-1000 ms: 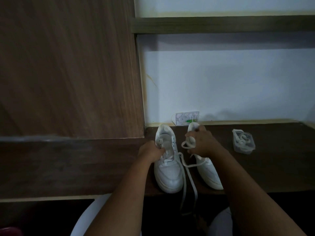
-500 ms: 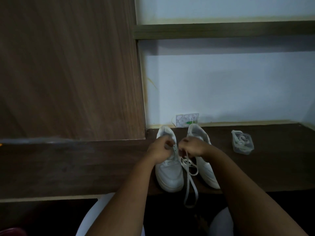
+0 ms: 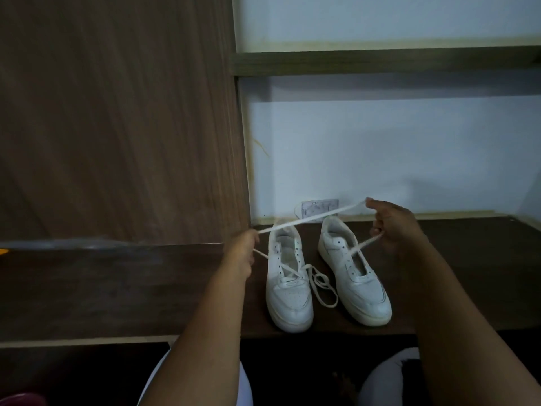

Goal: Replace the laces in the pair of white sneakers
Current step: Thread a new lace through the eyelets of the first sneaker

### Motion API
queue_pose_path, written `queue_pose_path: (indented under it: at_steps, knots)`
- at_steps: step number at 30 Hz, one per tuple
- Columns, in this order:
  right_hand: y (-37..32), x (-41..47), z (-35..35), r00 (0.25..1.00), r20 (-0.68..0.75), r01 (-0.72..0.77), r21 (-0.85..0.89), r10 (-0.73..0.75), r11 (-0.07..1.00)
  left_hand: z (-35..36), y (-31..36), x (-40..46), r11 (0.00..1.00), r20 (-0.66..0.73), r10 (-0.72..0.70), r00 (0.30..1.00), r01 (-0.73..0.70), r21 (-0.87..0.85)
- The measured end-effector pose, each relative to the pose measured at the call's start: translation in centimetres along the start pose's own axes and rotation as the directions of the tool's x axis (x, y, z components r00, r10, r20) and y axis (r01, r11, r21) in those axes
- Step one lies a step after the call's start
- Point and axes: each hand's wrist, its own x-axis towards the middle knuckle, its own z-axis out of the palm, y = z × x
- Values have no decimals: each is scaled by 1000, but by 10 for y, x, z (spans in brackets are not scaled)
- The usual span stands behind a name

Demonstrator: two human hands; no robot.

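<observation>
Two white sneakers (image 3: 292, 291) side by side on dark bench (image 3: 468, 273), toes toward the person. Left hand (image 3: 241, 249) and right hand (image 3: 392, 227) each clenched in a grip on white lace (image 3: 316, 219), stretched taut between them above the heels. Slack loops lie between the shoes.

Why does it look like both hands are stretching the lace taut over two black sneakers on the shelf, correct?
Not quite: the sneakers are white, not black, as the head view shows. Left hand and right hand do stretch the lace taut above them on the shelf.
</observation>
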Motion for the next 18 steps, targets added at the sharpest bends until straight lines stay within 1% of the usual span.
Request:
queue_pose_path:
  at_steps: [1, 2, 3, 4, 5, 6, 7, 8, 10, 11, 12, 13, 15, 16, 18]
  knots:
    - [1, 3, -1, 998, -59, -7, 4, 7, 1000, -3, -1, 1, 987, -20, -7, 1000, 10, 161]
    - [3, 5, 0, 996, -92, 1, -15, -2, 1000, -5, -4, 3, 939, -8, 17, 1000, -14, 343]
    - [5, 5, 3, 995, -94, 21, -69, -28, 997, -6, -6, 3, 871, 31, 61, 998, -69, 487]
    - [7, 2, 8, 996, -65, 49, -144, -59, 988, -4, -7, 2, 805, 78, 127, 989, -149, 574]
    - [9, -3, 16, 996, -13, 82, -230, -88, 970, -1, -7, 0, 763, 131, 217, 967, -252, 596]
    - [12, -9, 24, 992, 54, 123, -316, -112, 941, 5, -7, -2, 744, 206, 314, 927, -375, 553]
    - [15, -15, 33, 982, 131, 179, -401, -138, 898, 10, -5, -7, 741, 295, 384, 875, -483, 466]
    - [19, -21, 42, 959, 225, 259, -469, -170, 844, 18, -4, -11, 755, 380, 418, 825, -549, 359]
    - [28, -28, 57, 887, 410, 433, -585, -211, 685, 31, -3, -18, 811, 519, 405, 753, -558, 176]
    - [32, -30, 63, 856, 472, 496, -634, -212, 593, 35, -3, -22, 842, 559, 384, 735, -527, 116]
    - [35, -29, 66, 838, 507, 531, -669, -203, 520, 37, -3, -28, 870, 581, 359, 731, -488, 77]
    - [37, -29, 67, 830, 523, 544, -685, -193, 484, 37, -2, -31, 881, 579, 353, 735, -469, 59]
    - [37, -26, 66, 831, 519, 545, -691, -198, 474, 31, 0, -30, 877, 529, 351, 773, -468, 103]
    - [35, -25, 62, 842, 502, 527, -685, -199, 503, 27, 2, -26, 878, 477, 358, 802, -463, 120]
    - [31, -22, 49, 879, 447, 444, -638, -167, 630, 14, 8, -19, 904, 328, 380, 865, -422, 67]
